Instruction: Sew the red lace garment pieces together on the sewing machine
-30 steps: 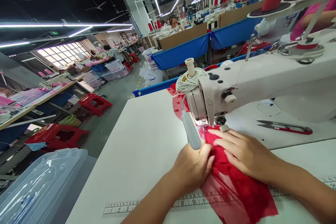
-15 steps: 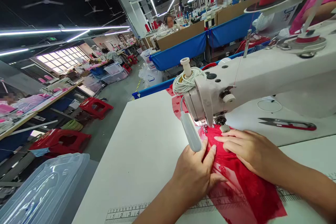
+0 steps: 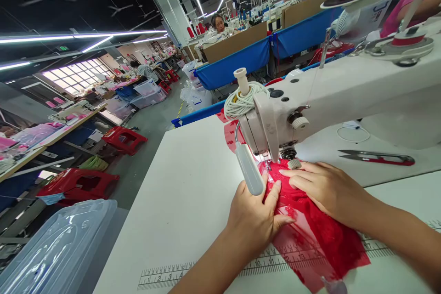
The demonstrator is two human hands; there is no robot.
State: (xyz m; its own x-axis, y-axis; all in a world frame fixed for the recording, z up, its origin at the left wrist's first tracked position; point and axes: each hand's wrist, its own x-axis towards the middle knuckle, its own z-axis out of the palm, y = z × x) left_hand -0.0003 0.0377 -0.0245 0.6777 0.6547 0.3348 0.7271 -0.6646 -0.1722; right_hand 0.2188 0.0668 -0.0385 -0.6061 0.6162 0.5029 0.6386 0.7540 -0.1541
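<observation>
A piece of red lace fabric (image 3: 320, 239) lies on the white sewing table (image 3: 186, 193), running under the presser foot of a white sewing machine (image 3: 344, 92). My left hand (image 3: 257, 218) lies flat on the fabric's left edge, fingers stretched toward the needle beside the machine's small lamp (image 3: 248, 168). My right hand (image 3: 325, 188) presses flat on the fabric just right of the needle, fingers extended. Neither hand grips anything.
Thread snips (image 3: 377, 158) lie on the machine bed to the right. A coil of white cord (image 3: 243, 101) sits on the machine head. A printed ruler (image 3: 206, 273) runs along the table front. A clear plastic lid (image 3: 51, 248) and red stools (image 3: 77, 183) are at left.
My left hand opened from a curled grip to fingers stretched flat on the fabric. Both hands slid slightly toward the needle with the red lace.
</observation>
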